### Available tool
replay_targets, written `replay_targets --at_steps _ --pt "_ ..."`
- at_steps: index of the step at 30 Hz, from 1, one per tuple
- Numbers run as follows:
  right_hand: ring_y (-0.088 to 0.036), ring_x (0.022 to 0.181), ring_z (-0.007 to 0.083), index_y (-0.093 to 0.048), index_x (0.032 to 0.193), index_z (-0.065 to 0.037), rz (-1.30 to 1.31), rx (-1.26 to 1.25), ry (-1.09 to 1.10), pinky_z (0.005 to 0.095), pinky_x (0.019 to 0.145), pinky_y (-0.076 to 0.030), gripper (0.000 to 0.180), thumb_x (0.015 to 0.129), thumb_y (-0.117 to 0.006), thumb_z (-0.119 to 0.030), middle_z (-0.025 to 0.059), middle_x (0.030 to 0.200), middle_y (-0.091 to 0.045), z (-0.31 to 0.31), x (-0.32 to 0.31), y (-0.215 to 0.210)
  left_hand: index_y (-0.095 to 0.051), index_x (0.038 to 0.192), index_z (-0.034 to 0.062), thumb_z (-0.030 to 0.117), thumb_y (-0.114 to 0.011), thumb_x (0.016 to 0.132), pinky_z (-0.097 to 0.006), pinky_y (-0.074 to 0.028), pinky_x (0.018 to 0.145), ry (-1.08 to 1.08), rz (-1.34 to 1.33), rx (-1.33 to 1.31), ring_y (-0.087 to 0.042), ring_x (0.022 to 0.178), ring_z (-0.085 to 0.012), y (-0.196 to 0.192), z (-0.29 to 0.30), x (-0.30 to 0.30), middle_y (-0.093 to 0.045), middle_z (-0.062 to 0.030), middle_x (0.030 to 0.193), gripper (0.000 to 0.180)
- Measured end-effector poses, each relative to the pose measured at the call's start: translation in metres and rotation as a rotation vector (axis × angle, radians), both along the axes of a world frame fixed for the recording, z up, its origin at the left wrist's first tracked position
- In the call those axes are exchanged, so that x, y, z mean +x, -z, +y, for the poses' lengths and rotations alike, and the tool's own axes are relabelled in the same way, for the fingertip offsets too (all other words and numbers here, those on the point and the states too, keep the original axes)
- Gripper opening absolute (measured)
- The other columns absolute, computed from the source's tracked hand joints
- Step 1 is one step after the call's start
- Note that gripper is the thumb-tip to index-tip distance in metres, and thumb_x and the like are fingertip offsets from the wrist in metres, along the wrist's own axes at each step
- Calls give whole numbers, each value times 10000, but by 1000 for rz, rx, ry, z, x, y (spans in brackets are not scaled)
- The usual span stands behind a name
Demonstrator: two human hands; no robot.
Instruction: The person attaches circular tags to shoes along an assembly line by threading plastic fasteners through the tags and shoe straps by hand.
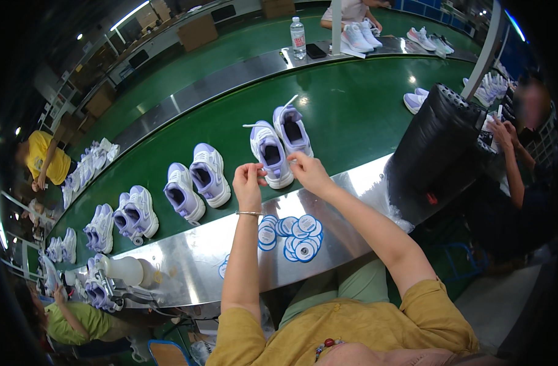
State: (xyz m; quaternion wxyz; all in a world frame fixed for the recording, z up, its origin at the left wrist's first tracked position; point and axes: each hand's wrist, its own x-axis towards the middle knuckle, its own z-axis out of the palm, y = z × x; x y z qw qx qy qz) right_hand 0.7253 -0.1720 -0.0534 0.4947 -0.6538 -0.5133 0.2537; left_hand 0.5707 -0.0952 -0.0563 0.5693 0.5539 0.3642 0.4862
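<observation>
A lavender-and-white sneaker (270, 155) stands toe-away on the green belt in front of me, with its mate (293, 131) just beyond to the right. Their pale laces stick up loose. My left hand (249, 183) is at the left of the nearer sneaker's heel, its fingers closed in a pinch. On the other side, between the two heels, my right hand (309, 173) has thumb and fingers pressed together by the collar. Anything small inside either pinch is hidden. Below my hands, round white tags with blue rims (304, 238) lie overlapped on the metal ledge.
More sneaker pairs (193, 183) line the belt (352, 104) to the left. A black-wrapped block (431, 146) stands at right. Across the belt are a water bottle (298, 38) and a dark phone (315, 50). A white round container (127, 270) sits lower left. Co-workers sit around.
</observation>
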Motion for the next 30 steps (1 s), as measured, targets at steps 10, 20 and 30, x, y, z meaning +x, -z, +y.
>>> replay_targets --at_steps 10,20,30 --pt "-587 718 288 -607 805 -3 -99 336 77 357 628 -459 106 808 -553 -94 131 785 -597 14 -2 10 -594 1005 -15 29 -515 881 -178 -436 496 120 18 -10 -532 596 -62 -1 -8 13 -598 -43 753 154" --pt "-588 697 204 -621 872 -14 106 329 19 294 620 -456 121 757 -589 5 88 780 -592 15 -12 0 -592 1014 -1 21 -570 838 -176 -428 530 123 45 -56 -553 656 -69 -4 -11 8 -619 -37 807 179" --pt "-554 737 77 -597 977 -23 280 278 -59 216 647 -440 201 777 -609 -11 17 801 -602 20 -11 6 -545 1082 14 35 -606 806 -160 -386 518 96 104 -36 -563 662 -64 -6 -13 9 -630 -24 810 283"
